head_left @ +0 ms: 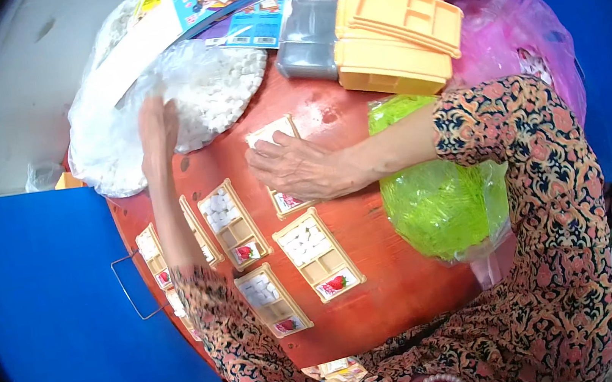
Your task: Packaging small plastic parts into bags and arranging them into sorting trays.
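My left hand (pixel 158 121) reaches to a clear plastic bag (pixel 106 150) of small white pieces (pixel 232 85) at the far left of the table; its fingers are blurred and partly lost against the bag. My right hand (pixel 307 166) lies with fingers extended over a small cream tray (pixel 290 202), hiding its middle. White pieces show past the fingertips, and a picture card shows at the tray's near end. Closer to me are more such trays: one (pixel 319 254) with white pieces and a strawberry card, another (pixel 274 300) beside it, and a third (pixel 234 226) farther left.
More filled trays stand along the left edge, partly behind my left forearm. A stack of cream trays (pixel 398 35) and a grey container (pixel 308 30) stand at the back. A bag of bright green strands (pixel 441 205) lies right, near pink plastic bags (pixel 524 34). Printed cardboard (pixel 263 24) lies behind.
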`<state>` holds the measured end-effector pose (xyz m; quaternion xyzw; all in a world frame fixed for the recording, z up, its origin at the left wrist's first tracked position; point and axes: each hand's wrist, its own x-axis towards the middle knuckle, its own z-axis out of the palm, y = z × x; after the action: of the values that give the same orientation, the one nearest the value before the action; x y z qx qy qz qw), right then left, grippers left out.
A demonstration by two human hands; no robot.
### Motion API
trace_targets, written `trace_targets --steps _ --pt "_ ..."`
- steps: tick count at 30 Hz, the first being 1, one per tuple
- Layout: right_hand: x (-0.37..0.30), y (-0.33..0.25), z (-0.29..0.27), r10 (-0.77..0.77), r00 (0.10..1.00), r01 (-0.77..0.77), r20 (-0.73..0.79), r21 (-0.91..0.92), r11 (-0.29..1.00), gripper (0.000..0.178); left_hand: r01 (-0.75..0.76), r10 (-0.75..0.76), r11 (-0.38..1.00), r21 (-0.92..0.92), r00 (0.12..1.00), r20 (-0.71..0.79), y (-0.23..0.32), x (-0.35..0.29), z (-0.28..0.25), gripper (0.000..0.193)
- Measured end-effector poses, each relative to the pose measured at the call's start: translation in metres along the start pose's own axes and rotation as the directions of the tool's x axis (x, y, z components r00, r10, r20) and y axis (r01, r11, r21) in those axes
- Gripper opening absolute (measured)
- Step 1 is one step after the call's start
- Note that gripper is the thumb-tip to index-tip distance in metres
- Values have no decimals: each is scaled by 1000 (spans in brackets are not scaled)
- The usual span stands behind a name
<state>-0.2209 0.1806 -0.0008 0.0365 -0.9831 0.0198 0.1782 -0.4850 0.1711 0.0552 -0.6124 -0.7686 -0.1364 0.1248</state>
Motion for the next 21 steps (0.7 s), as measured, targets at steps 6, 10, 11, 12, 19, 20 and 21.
trace_targets --steps 6,10,11,12,19,20,21 --pt "8 2 4 -19 999 17 -46 -46 999 40 -379 479 863 335 824 -301 72 0 -38 29" --pt "9 1 6 -30 999 28 -44 -50 998 40 -280 273 934 222 960 64 53 1 -12 17" --pt "8 0 8 -36 995 31 -97 -55 998 38 -207 195 936 284 978 72 57 2 -8 21" --pt "4 1 12 -37 989 28 -143 -64 998 37 -138 120 932 337 990 75 73 5 -7 26" --pt "9 0 11 -18 1000 18 11 6 1000 30 -138 123 939 -314 990 -67 153 26 27 23" --pt "10 -2 13 -19 1000 19 8 8 1000 30 -22 63 932 -363 993 100 153 29 33 26" --pt "10 -2 14 -9 1000 10 -21 22 1000 32 -24 65 931 -364 993 101 155 30 35 26"
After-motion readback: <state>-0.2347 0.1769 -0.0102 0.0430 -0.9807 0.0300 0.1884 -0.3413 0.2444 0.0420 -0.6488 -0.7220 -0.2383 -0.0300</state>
